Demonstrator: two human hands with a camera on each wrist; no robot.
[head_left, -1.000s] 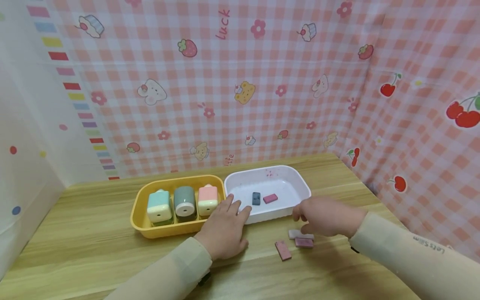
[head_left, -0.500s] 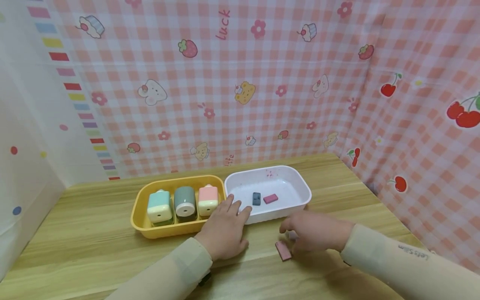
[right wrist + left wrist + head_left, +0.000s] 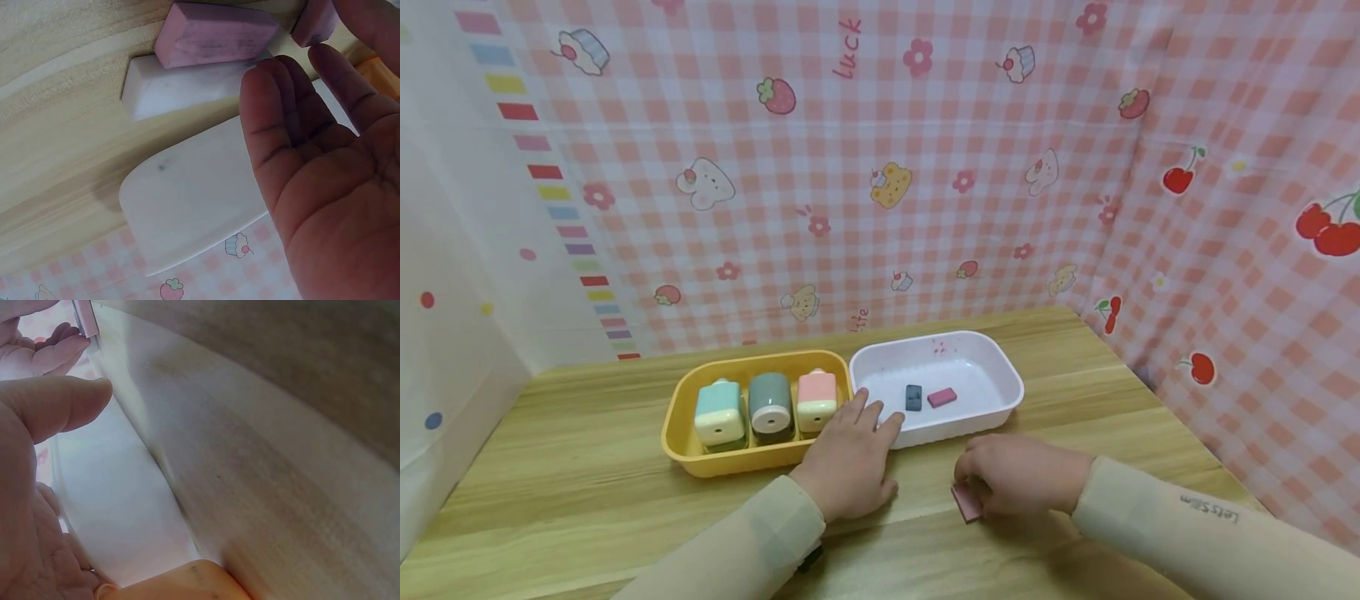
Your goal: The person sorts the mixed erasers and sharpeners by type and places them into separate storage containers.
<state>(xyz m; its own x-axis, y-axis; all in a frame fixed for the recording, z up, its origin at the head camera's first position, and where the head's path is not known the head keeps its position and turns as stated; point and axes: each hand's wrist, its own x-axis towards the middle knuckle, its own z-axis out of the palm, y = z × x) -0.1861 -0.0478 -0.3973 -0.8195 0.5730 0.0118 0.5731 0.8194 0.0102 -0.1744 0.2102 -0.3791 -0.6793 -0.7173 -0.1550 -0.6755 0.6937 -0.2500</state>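
Thumb and index finger of my right hand pinch a pink eraser over the table in front of the white tray. Another pink eraser and a white eraser lie side by side in the right wrist view; the right hand hides them in the head view. My left hand rests with straight, spread fingers on the white tray's near left rim, beside the yellow tray. Inside the white tray are a dark blue-grey eraser and a pink eraser.
In the yellow tray stand three pencil sharpeners: a mint one, a grey-green one and a pink one. Pink checked cloth hangs behind the wooden table and along its right side.
My right hand has moved left and toward me, past the white and pink eraser pair, and now pinches the separate pink eraser. The left hand has stayed on the tray rim.
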